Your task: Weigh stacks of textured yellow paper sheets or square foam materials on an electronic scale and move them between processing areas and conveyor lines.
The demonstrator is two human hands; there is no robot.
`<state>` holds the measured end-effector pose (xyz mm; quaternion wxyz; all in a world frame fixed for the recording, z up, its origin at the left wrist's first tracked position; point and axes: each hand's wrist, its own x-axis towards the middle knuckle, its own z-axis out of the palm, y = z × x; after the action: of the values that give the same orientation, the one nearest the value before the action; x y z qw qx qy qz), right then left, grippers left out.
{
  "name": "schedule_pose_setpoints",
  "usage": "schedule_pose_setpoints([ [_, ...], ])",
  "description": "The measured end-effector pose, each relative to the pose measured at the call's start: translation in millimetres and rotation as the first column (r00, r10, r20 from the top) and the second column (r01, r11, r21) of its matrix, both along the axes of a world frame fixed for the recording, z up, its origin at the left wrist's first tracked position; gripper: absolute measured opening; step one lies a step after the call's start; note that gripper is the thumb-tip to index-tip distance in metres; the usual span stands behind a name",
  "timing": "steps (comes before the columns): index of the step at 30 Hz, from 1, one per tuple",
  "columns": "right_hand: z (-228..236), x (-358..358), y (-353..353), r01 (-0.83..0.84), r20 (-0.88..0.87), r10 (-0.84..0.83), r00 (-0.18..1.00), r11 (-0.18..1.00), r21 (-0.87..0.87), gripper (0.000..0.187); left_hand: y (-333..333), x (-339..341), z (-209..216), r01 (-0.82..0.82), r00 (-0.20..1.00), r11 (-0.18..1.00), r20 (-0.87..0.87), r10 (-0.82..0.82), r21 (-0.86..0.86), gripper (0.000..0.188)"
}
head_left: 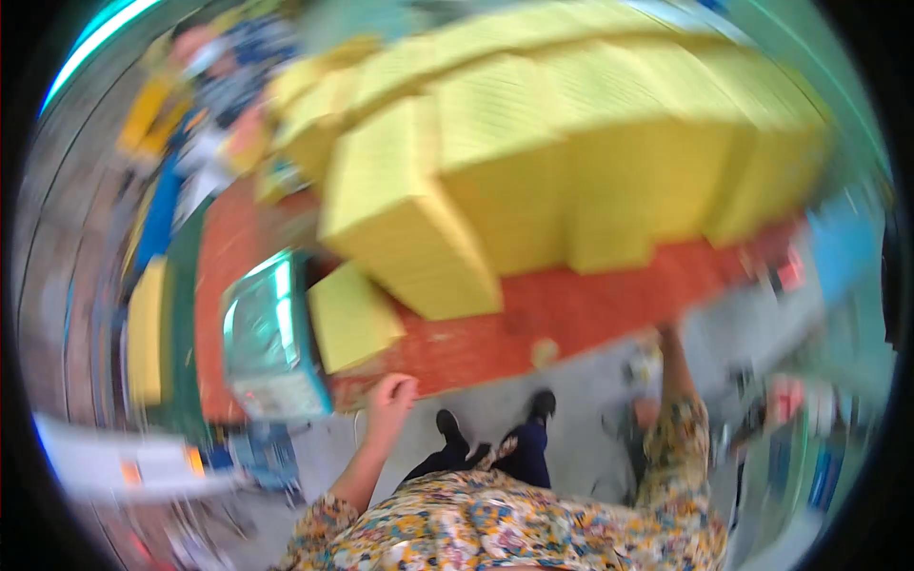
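Motion blur affects the whole view. The red table [466, 344] carries tall yellow stacks [533, 181] of sheet-like material, set side by side in rows from the left-middle toward the right end, with a strip of red surface exposed along the near edge. A small yellow stack [352, 319], much lower than these, lies near the near edge toward the near left corner. A package in clear, shiny wrapping [271, 333] occupies that corner, just left of the small stack. A small pale object [545, 353] sits at the near edge, around its middle.

The left hand [391, 394] is at the near edge, closest to the small yellow stack, with nothing visible in it. Its fingers look bent, but whether they are together or apart cannot be told. The right hand [668, 343] is at the near edge farther right, below the tall yellow stacks; its fingers are too blurred to establish their state or any contact.

Beyond the left edge, a yellow block [148, 328] stands beside a dark green panel [183, 324]. A co-worker [255, 46] is present past the far left corner.
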<state>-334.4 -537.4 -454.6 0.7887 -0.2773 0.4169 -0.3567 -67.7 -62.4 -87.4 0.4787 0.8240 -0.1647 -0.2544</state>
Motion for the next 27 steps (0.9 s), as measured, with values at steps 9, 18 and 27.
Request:
schedule_pose_setpoints([
  [9,5.7,121.7,194.5,-0.705,0.213,0.672,0.709,0.686,0.181,0.037,-1.3,-17.6,5.2,-0.079,0.894,0.994,0.446,0.038,0.074,0.01],
  [18,-21.7,36.9,154.7,-0.779,0.055,0.809,0.585,0.542,0.317,0.027,75.3,-23.3,6.0,-0.133,0.975,0.952,0.135,0.176,-0.276,0.014],
  [27,164.5,168.9,500.8,-0.992,-0.338,0.939,0.064,0.096,0.077,0.03,321.2,-37.4,12.3,-0.601,0.767,0.722,0.007,0.641,-0.343,0.017],
])
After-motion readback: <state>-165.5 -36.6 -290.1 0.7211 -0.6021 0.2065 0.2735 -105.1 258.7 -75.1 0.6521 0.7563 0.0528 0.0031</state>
